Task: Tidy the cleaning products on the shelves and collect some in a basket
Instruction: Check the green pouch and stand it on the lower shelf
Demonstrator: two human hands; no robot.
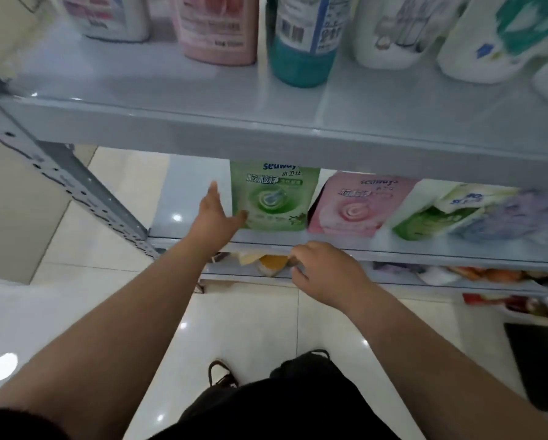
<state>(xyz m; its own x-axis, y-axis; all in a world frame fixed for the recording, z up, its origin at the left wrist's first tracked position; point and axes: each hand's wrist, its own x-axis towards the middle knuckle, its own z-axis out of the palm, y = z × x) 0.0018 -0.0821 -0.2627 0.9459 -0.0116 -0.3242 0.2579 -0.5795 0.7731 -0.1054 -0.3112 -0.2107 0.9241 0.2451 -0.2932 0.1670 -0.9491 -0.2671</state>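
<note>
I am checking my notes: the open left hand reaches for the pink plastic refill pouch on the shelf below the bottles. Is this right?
Wrong in one point: the head view shows the open left hand reaching for the green plastic refill pouch on the shelf below the bottles. The pink plastic refill pouch stands to its right.

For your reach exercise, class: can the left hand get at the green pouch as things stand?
Probably yes: the left hand is open right beside the green pouch, nothing between them.

Mid shelf (330, 246): green pouch (268, 201), pink pouch (355, 208) upright; top shelf (203, 122): bottles.
</note>
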